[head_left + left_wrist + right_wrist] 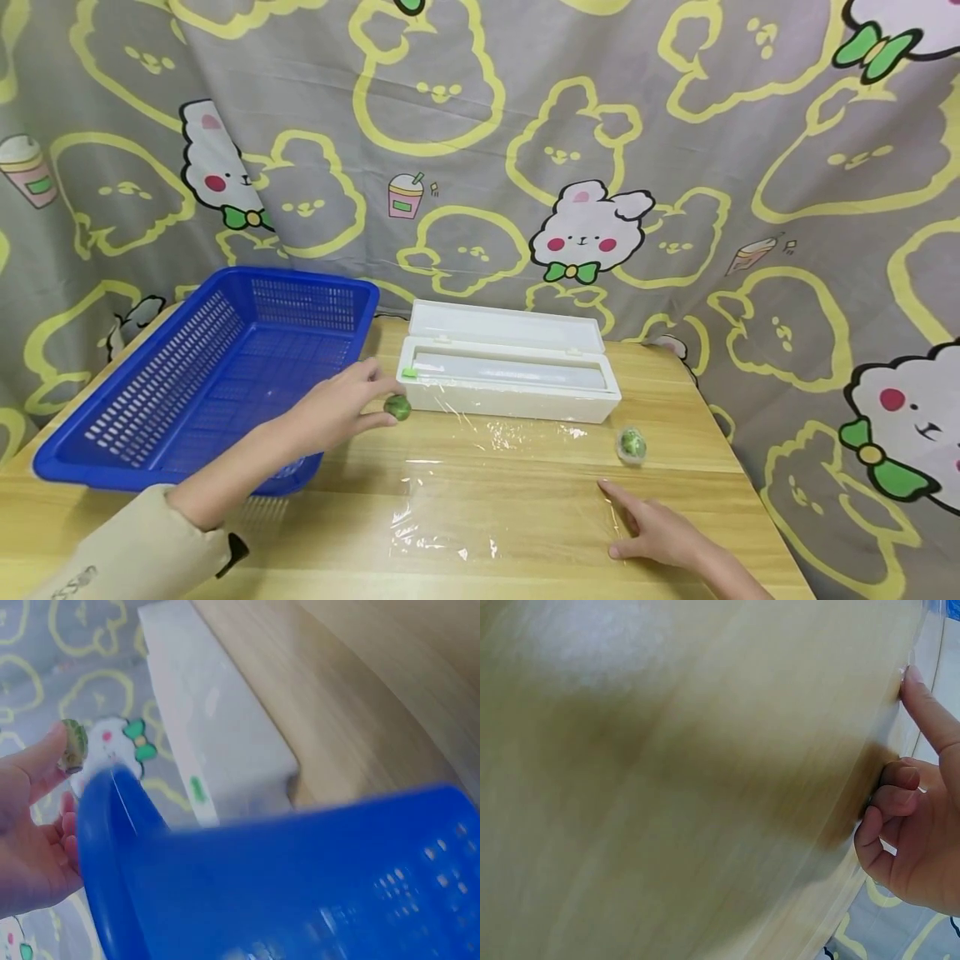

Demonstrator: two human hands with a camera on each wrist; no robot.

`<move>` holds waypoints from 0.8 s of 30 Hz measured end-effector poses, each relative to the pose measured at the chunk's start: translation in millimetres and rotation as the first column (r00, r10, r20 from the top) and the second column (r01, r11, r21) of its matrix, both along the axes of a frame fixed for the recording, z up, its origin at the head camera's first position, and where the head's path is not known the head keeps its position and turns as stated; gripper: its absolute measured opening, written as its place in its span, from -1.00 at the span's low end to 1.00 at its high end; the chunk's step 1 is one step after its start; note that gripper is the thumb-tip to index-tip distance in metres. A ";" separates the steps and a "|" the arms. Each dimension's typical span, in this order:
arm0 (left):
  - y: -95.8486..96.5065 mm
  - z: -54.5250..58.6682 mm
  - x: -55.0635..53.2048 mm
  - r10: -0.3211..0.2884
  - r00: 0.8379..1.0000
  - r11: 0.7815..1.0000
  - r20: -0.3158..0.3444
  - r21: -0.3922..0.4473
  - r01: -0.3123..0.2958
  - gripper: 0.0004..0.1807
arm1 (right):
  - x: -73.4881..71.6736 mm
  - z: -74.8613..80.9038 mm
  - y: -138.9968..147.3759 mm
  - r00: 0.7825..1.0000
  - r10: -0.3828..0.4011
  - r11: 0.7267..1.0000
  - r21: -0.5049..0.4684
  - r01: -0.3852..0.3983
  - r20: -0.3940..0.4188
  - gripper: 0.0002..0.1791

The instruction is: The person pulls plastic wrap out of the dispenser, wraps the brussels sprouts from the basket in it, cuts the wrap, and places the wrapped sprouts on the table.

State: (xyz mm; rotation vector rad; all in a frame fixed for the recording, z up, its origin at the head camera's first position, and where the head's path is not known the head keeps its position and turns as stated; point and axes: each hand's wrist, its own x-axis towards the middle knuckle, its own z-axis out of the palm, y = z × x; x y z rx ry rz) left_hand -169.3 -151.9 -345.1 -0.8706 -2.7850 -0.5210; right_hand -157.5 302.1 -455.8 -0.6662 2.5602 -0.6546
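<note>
My left grip (345, 402) pinches a small green ball (399, 407) between thumb and fingers, near the left end of the white box (517, 403); my right grip (658, 530), thumb and forefinger apart, empty, points across clear film (487, 500) on the table (712, 508).

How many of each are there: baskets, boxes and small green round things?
Blue basket: 1
White box: 1
Small green round things: 2
Total: 4
</note>
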 end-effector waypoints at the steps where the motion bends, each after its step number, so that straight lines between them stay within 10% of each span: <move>1: 4.5 -0.1 0.2 -0.008 1.000 1.000 -0.006 -0.004 0.008 -0.69 | -0.3 0.3 0.1 1.000 -0.001 1.000 0.001 0.001 0.002 0.00; 24: 75.2 -35.8 17.0 -0.094 0.995 0.996 0.042 0.006 0.094 -0.69 | 1.2 -0.9 3.4 0.999 0.032 0.999 -0.007 -0.032 -0.022 -0.01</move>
